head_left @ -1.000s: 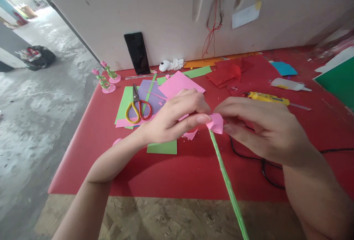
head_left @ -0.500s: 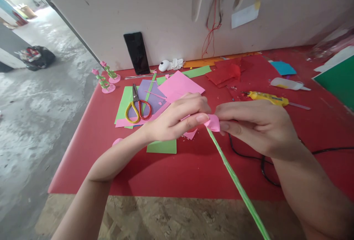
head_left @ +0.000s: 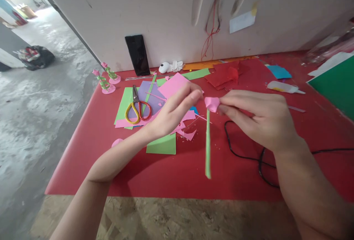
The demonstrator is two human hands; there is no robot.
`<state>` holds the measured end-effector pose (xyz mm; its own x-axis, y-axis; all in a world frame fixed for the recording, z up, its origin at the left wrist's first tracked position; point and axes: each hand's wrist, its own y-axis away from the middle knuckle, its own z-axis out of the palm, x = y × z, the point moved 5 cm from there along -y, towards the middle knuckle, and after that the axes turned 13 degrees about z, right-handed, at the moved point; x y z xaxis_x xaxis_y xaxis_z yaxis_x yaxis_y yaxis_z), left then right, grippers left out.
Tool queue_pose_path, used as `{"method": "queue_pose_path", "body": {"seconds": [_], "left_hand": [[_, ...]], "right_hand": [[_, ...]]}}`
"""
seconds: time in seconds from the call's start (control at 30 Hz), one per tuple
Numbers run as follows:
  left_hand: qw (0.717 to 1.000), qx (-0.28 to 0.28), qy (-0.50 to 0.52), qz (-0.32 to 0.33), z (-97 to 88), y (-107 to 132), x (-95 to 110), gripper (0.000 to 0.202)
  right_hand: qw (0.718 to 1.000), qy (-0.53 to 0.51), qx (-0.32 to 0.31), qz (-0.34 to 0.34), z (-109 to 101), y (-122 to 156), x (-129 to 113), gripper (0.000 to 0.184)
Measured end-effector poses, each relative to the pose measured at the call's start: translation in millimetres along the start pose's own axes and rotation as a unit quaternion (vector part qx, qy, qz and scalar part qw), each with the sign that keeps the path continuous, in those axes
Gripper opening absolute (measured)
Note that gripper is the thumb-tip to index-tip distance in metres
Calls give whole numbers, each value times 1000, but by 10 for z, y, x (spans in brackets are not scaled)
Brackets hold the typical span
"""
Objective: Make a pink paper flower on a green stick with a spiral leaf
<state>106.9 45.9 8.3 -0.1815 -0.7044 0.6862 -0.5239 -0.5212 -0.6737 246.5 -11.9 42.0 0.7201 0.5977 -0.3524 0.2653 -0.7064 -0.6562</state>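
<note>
A pink paper flower [head_left: 212, 104] is pinched at its right side between the thumb and fingers of my right hand [head_left: 260, 118]. From beneath the bud a green paper stem [head_left: 208, 144] hangs almost straight down over the red tabletop. My left hand [head_left: 177, 110] is just left of the flower, apart from it, with loosely bent fingers and nothing seen in them. Below and behind that hand are pink paper scraps [head_left: 188, 134] and a green paper piece [head_left: 161, 146]. Scissors [head_left: 137, 107] with yellow and red handles lie on coloured sheets to its left.
Two small pink flowers on round bases [head_left: 108, 89] stand at the far left corner. A phone [head_left: 137, 55] leans against the wall. Red paper [head_left: 224, 75], a glue bottle [head_left: 284, 87] and a black cable [head_left: 243, 157] lie across the right half. A green board [head_left: 337, 85] borders the right.
My left hand has let go of the pink flower and drawn slightly away. My right hand has raised the flower a little, and its stem has swung from slanting toward me to hanging down.
</note>
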Motion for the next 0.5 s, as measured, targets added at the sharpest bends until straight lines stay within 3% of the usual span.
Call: {"method": "queue_pose_path", "body": {"seconds": [0.1, 0.2, 0.37, 0.5], "left_hand": [[996, 6, 39, -74, 27, 12, -53, 29], [995, -1, 47, -92, 41, 15, -39, 24], [995, 27, 16, -90, 25, 11, -4, 13], [998, 47, -14, -27, 27, 0, 63, 13]], "right_hand": [[989, 134, 44, -50, -48, 10, 13, 9], [976, 199, 53, -76, -62, 25, -12, 9], [971, 218, 49, -85, -26, 40, -84, 13], [975, 199, 37, -96, -18, 45, -126, 7]]}}
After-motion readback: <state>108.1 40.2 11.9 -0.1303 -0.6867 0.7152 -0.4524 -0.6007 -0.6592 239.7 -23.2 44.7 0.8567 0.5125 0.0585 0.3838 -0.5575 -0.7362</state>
